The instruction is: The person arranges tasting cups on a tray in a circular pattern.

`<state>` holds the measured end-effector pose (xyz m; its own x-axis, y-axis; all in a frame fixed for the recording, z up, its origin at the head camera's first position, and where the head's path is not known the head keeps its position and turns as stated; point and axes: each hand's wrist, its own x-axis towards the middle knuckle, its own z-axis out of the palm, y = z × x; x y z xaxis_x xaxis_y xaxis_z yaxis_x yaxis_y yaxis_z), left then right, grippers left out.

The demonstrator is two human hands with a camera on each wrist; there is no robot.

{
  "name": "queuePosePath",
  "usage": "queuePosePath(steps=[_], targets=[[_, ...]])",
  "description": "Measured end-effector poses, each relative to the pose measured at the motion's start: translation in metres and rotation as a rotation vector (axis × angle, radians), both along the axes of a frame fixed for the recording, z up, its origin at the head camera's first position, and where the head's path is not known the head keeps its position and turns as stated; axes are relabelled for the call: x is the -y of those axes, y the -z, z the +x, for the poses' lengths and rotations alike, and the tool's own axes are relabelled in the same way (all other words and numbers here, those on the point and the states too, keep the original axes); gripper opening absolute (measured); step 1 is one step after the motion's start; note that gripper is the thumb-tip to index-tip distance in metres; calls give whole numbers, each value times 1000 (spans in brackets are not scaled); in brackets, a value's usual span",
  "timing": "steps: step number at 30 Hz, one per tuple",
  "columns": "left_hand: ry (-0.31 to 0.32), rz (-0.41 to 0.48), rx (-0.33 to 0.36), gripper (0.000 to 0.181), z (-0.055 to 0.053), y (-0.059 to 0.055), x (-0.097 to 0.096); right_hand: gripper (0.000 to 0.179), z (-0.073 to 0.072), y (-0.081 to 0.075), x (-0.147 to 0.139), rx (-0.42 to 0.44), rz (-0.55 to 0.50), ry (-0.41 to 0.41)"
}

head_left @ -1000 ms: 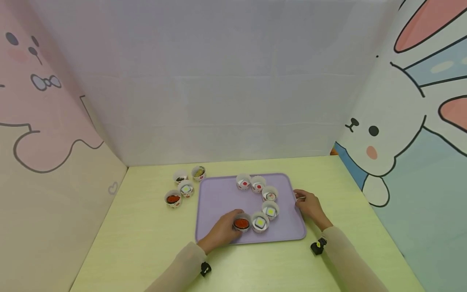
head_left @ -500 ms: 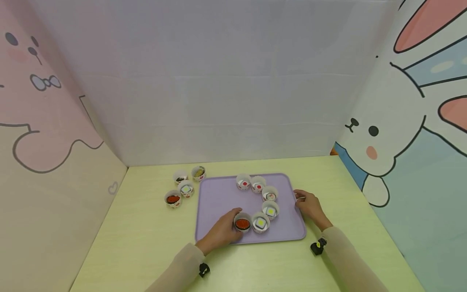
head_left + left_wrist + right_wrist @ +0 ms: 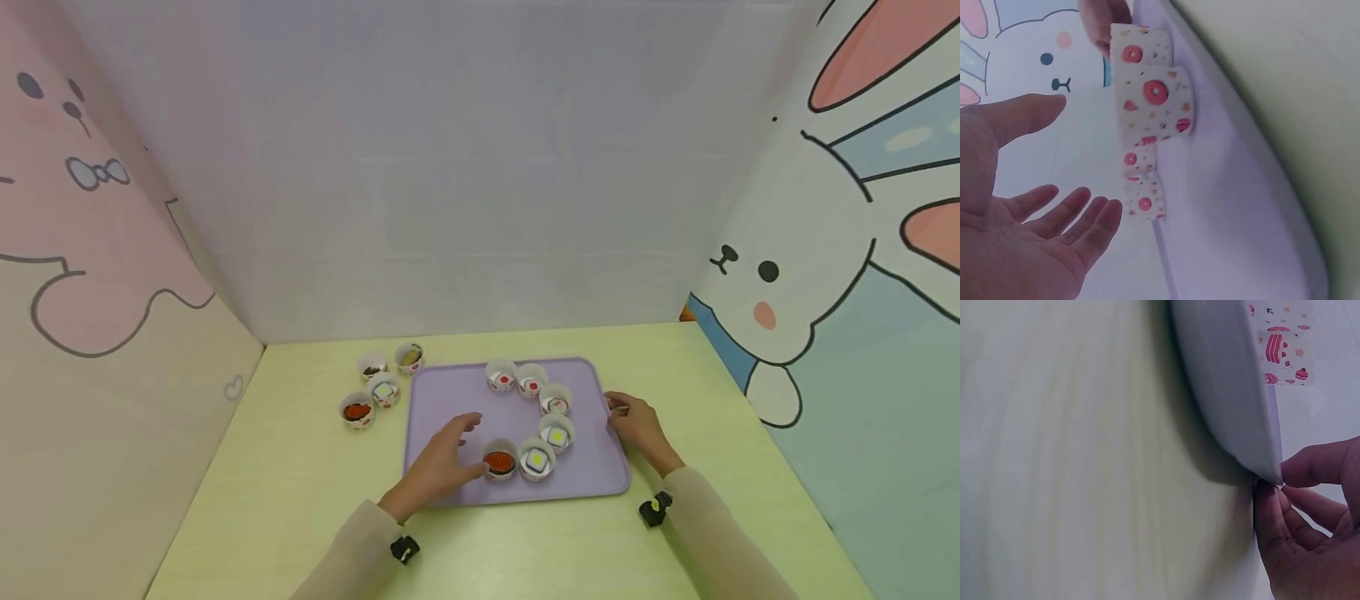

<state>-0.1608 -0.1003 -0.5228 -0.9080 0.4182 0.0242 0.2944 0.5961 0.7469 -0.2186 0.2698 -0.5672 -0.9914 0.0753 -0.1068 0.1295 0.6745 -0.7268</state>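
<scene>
My left hand (image 3: 437, 468) is over the front left of the lilac tray (image 3: 442, 396), its thumb and fingers spread. Just right of it stands a small paper cup (image 3: 499, 461) holding an orange-red, black-rimmed piece that looks like roe sushi. In the left wrist view, a gap separates the fingers from the printed cup (image 3: 1155, 103). Further cups curve around the tray's right half, among them a cup with a yellow-centred white piece (image 3: 536, 460) and a cup with a red-centred piece (image 3: 501, 377). My right hand (image 3: 637, 427) pinches the tray's right rim, thumb above, fingers underneath (image 3: 1272, 515).
Left of the tray, several more cups stand on the pale yellow table (image 3: 262, 500), including a cup with an orange-red piece (image 3: 357, 411) and a cup with a yellowish piece (image 3: 409, 358). A white backdrop (image 3: 465, 208) rises behind, with cartoon-printed sheets at both sides.
My left hand has let go of the cup with the orange-red piece and drawn back left, fingers spreading. That cup stays beside the row. My right hand keeps its place on the rim.
</scene>
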Motion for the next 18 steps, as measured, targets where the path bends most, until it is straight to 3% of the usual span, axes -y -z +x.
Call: queuePosePath(steps=[4,18], targets=[[-14,20,-7,75,-2,-5,6,53,0,2,-1,-1,0,-4],[-28,27,-39,63,1,-4,13,50,0,0,0,-3,-22,4]])
